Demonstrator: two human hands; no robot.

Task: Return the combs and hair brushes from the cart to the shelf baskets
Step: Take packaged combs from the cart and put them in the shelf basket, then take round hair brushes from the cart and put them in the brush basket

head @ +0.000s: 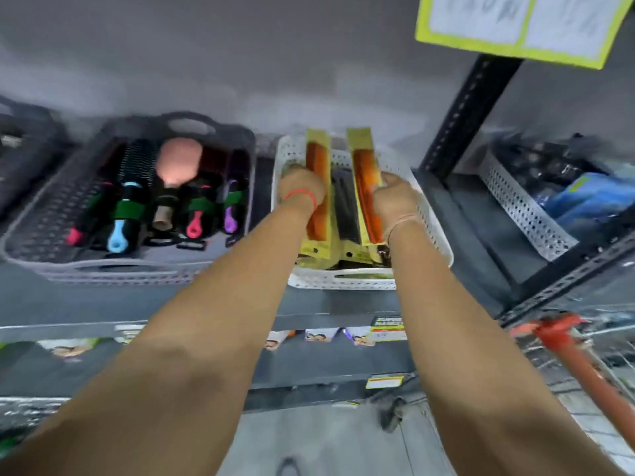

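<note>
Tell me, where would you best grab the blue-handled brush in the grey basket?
By its blue handle, coming from the near, open top side of the grey basket. The handle points toward the person, while the bristle head is wedged between neighbouring brushes.

Two orange combs in yellow card packaging are being held over a white perforated plastic basket (431,214) on the grey metal shelf (192,300). The left packaged comb (318,156) is being gripped by the left hand (300,190), which is wearing a red band at the wrist; the right packaged comb (366,173) is being gripped by the right hand (395,201). Dark combs (343,204) are lying inside this basket, between the two packages. Left of the white basket, a grey perforated plastic basket (44,214) is holding hair brushes with coloured handles (154,201). Right of the white basket, an orange cart handle (577,359) is showing.
</note>
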